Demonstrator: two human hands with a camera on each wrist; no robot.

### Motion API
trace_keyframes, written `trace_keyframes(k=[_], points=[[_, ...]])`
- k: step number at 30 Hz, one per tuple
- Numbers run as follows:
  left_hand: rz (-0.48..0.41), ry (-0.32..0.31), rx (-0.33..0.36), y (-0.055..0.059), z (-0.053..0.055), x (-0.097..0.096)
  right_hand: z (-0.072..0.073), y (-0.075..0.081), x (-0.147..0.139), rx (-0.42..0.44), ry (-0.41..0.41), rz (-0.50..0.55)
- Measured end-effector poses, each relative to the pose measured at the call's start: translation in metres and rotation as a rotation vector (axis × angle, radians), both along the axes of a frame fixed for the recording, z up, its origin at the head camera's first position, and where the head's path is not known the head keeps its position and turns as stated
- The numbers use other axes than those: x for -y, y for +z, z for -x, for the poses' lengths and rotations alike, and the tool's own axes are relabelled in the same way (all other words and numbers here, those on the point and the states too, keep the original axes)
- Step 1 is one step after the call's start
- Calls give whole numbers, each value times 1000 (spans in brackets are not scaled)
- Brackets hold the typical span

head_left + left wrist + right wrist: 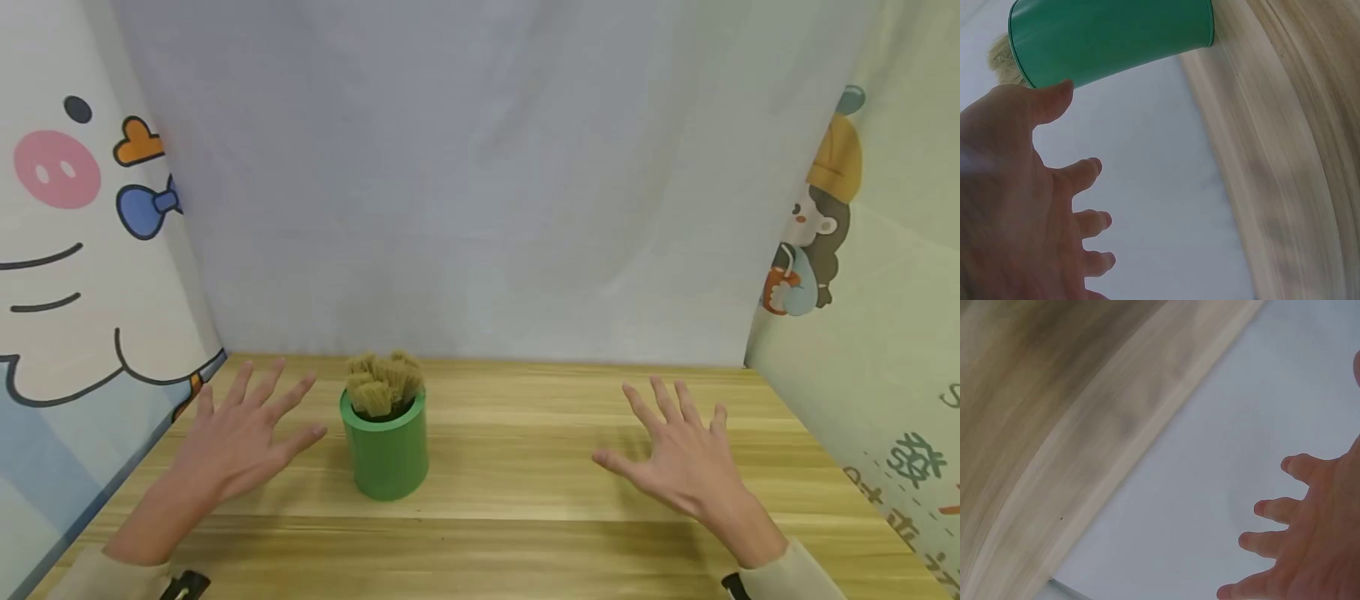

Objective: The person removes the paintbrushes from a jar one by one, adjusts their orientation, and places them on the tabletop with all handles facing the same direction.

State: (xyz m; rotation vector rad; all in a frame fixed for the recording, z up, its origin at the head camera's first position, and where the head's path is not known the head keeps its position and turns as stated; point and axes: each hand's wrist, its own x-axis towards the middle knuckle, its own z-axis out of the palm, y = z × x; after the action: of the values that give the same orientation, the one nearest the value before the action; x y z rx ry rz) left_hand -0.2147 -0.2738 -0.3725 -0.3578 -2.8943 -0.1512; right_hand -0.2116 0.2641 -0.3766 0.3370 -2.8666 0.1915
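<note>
A green cylindrical pot [388, 458] stands upright on the wooden table, left of the middle. Out of its top stick several tan bristle tufts [378, 387], like brush heads; whatever is below them is hidden inside. My left hand [236, 442] hovers to the left of the pot with fingers spread, holding nothing. In the left wrist view the thumb of that hand [1016, 187] appears near the pot [1113, 37]. Well to the right, my right hand [686, 458] is also spread above the table, with nothing in it.
The wooden table [517, 475] ends at a pale grey cloth [480, 192] hanging behind it. A cartoon-printed cloth [45, 333] closes the left side, and another printed cloth [885, 350] the right side.
</note>
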Motion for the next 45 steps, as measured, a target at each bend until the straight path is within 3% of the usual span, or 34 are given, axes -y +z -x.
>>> trace_keyframes(k=[13, 23, 31, 37, 45], points=[[-16, -30, -2, -2, -9, 0, -19, 3, 8, -46, 32, -9], [-137, -108, 56, 3, -8, -3, -33, 8, 20, -49, 89, 18], [-293, -152, 89, 8, -9, -19, -40, 11, 35, -78, 159, 51], [-496, -179, 147, 6, -1, -23, -45, 15, 47, -93, 221, 82], [-686, -318, 205, -1, 12, -24, -44, 18, 64, -65, 296, 150]])
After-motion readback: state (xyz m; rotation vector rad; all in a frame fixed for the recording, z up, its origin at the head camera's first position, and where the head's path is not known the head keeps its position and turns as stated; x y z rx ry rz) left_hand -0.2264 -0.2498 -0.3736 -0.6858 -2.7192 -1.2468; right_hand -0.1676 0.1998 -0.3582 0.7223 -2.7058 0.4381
